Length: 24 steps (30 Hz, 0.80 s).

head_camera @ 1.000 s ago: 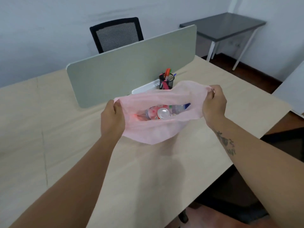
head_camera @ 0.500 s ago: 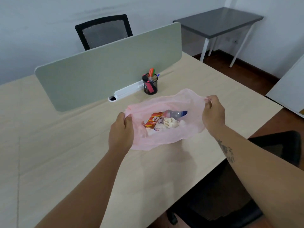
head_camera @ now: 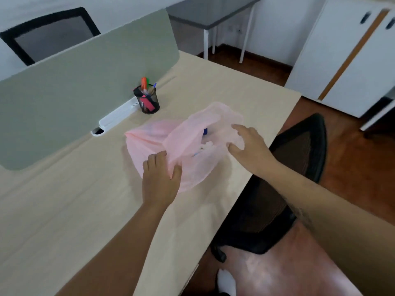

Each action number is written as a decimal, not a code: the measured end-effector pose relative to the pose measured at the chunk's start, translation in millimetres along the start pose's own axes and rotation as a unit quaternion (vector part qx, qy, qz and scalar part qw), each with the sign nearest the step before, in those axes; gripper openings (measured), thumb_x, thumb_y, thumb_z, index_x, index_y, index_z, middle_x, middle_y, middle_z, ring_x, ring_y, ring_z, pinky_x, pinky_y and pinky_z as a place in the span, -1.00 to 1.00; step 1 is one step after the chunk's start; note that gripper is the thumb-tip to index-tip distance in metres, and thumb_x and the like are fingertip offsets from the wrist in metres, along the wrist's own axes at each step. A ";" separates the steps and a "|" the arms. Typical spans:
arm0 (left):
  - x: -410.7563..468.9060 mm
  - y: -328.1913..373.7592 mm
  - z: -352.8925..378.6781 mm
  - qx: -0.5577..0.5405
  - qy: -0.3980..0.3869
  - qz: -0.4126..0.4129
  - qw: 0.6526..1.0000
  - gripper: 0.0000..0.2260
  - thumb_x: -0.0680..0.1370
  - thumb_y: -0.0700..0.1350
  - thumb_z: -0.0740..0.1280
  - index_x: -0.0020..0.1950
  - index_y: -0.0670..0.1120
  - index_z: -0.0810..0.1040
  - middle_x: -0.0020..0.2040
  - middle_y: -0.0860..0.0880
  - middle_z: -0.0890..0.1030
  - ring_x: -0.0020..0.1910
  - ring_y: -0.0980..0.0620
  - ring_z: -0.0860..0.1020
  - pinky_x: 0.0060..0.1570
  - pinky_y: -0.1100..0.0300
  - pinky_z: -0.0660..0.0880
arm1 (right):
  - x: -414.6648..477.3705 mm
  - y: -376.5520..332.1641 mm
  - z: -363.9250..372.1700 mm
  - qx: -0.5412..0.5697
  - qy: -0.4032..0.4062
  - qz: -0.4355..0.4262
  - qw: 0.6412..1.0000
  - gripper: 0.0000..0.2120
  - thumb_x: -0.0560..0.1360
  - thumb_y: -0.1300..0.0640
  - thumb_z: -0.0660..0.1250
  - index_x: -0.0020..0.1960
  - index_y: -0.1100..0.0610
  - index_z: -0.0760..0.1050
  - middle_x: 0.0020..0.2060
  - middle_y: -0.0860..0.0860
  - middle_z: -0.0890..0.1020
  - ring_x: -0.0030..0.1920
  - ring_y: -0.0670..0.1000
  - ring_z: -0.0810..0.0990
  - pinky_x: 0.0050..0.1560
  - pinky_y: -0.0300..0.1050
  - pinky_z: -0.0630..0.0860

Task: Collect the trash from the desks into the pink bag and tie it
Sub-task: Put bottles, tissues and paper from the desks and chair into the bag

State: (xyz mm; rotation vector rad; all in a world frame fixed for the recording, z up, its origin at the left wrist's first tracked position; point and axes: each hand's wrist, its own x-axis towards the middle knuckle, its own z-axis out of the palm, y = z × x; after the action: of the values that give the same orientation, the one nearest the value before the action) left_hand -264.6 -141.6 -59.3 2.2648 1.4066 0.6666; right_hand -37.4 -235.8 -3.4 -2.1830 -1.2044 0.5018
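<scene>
Sideways pink bag (head_camera: pixel 149 142), mouth rightward, left hand (head_camera: pixel 159 182), right hand (head_camera: pixel 250 146) gripping it

Bare left hand (head_camera: pixel 159 181), bare right hand (head_camera: pixel 251 149), tattooed right forearm (head_camera: pixel 302 212)

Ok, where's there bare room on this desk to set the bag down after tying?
Widest bare patch: the desk left of your left hand, between the divider and the near edge. A smaller one lies beyond the pink bag, right of the pen cup. Tight: between cup and bag.
</scene>
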 end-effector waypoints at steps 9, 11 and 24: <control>-38.7 -21.5 46.3 0.209 -0.107 0.195 0.952 -0.18 0.46 0.10 0.38 0.58 -0.07 0.03 0.55 -0.22 0.19 0.42 -0.35 0.26 0.35 -0.22 0.28 | -163.3 -25.8 31.6 -0.247 -0.070 -0.067 0.964 -0.56 0.53 -0.25 0.04 0.17 -0.08 0.55 -0.08 -0.11 0.62 -0.10 -0.01 0.56 0.01 0.01 0.45; -44.0 -23.9 54.9 0.226 -0.139 0.193 0.945 -0.25 0.49 0.09 0.33 0.59 -0.05 0.08 0.56 -0.20 0.18 0.43 -0.33 0.25 0.36 -0.23 0.27 | -178.4 -13.7 39.4 -0.332 -0.072 -0.073 0.938 -0.57 0.49 -0.26 0.09 -0.06 -0.01 0.60 -0.34 -0.06 0.56 -0.29 0.03 0.50 -0.12 0.01 0.45; -61.3 -39.9 98.9 0.218 -0.179 0.150 0.948 -0.40 0.50 0.22 0.02 0.53 0.07 0.24 0.56 -0.11 0.21 0.52 -0.27 0.14 0.44 -0.24 0.11 | -206.5 89.5 -12.4 -0.427 0.105 -0.016 0.898 -0.64 0.48 -0.07 0.23 -0.19 0.13 0.69 -0.13 0.08 0.70 0.16 0.20 0.57 0.42 0.22 0.23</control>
State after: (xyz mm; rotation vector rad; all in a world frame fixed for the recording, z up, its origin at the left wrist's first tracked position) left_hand -259.2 -187.9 -173.1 2.7995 1.1215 0.0029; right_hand -81.0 -453.3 -43.7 -2.8116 -1.5072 -0.3693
